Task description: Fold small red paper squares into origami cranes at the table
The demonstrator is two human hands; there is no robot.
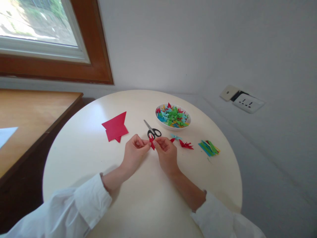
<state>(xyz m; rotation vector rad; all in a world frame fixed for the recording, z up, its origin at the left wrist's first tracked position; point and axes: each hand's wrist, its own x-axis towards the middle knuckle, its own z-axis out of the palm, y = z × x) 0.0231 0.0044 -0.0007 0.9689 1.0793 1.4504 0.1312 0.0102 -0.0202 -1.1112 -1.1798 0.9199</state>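
Note:
A small folded piece of red paper (152,142) is pinched between both hands above the round table (81,158). My left hand (135,150) grips its left side with thumb and finger. On the other side, my right hand (166,153) has its fingers closed on the same paper. Just beyond the fingertips lie scissors (150,127) with black handles, their blades pointing away. Right of my right hand rest a red folded paper crane (186,145) and a light blue one (176,137); another red piece is partly hidden behind that hand.
A white bowl (173,128) full of colourful folded paper stands at the back right. Red paper sheets (116,127) lie at the left, and coloured paper strips (209,148) near the right edge. A wooden desk (37,109) is at far left; a wall socket (248,102) at right.

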